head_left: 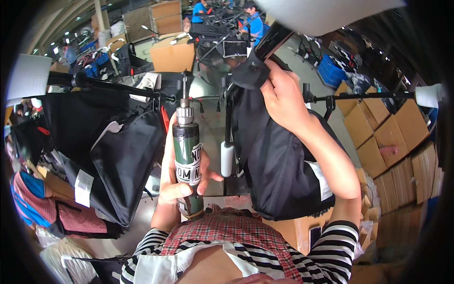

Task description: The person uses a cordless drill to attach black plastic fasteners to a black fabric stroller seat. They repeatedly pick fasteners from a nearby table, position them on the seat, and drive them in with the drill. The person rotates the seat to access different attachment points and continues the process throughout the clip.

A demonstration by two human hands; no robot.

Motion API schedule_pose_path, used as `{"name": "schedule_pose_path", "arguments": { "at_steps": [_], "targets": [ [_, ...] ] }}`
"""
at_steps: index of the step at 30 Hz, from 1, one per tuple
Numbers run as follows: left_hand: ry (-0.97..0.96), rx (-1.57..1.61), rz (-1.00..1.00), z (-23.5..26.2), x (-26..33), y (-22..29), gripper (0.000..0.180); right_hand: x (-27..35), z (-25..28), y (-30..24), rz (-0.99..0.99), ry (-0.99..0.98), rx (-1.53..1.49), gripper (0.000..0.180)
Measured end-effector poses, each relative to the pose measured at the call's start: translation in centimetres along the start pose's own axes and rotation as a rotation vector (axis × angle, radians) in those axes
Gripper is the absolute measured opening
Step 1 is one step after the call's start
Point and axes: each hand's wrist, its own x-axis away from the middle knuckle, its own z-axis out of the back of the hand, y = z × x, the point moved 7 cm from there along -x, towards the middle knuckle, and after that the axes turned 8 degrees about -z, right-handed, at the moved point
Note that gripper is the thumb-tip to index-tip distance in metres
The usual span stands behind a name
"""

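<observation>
My left hand [171, 186] is wrapped round an electric screwdriver [185, 150] with a dark green body, a white printed band and a metal collar. Its bit points away from me, toward the far side. Higher up on the right, my right hand [285, 98] is closed round a black plastic fitting [250, 72] on a black tube [273, 41]. Below that hand hangs a black fabric bag-like part [276, 156] with a white label. A white foam sleeve [227, 159] covers part of a thin rod between the screwdriver and this fabric.
Another black fabric part [125, 165] hangs from a black bar [111, 86] at the left. Cardboard boxes [378, 128] stack up on the right, near a blue crate [329, 71]. Two people in blue [253, 26] are at the far side, beyond a carton [172, 56].
</observation>
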Motion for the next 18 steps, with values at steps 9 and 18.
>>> {"name": "schedule_pose_path", "arguments": {
  "at_steps": [9,18],
  "targets": [
    [-0.007,-0.118,-0.064,-1.2,-1.2,-0.4,0.118,-3.7,-1.9,-0.1,0.284,-0.457,-0.153,0.041],
    [0.025,-0.223,-0.155,-1.8,-3.0,0.2,0.110,-1.4,-0.3,-0.2,0.162,-0.188,-0.073,0.025]
  ]
}}
